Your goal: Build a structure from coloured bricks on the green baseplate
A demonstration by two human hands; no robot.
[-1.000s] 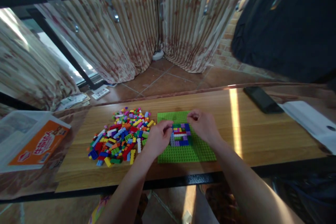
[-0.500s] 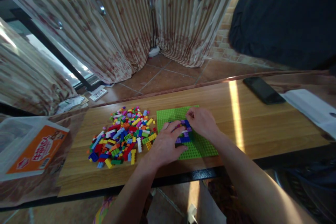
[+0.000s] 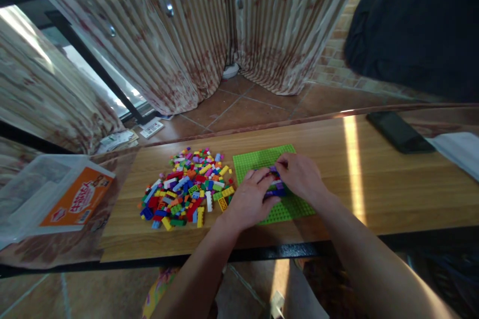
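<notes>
A green studded baseplate (image 3: 247,160) lies on the wooden table. On it stands a low build of blue, purple and red bricks (image 3: 277,192), partly covered by my hands. My left hand (image 3: 251,200) rests over the build's left side, thumb apart from its stretched fingers. At the far right corner of the build, my right hand (image 3: 301,174) has thumb and forefinger pinched together. Whatever lies between those fingertips is hidden. Left of the baseplate spreads a pile of loose coloured bricks (image 3: 192,187).
A clear plastic tub (image 3: 48,177) with an orange label stands at the table's left end. Toward the back right lie a black phone (image 3: 399,132) and a white sheet or packet (image 3: 458,147). The table's dark front edge (image 3: 284,250) runs beneath my forearms.
The view has swung slightly left. My right fingertips have come a little nearer to me, onto the build's far edge. My left hand stays over the build.
</notes>
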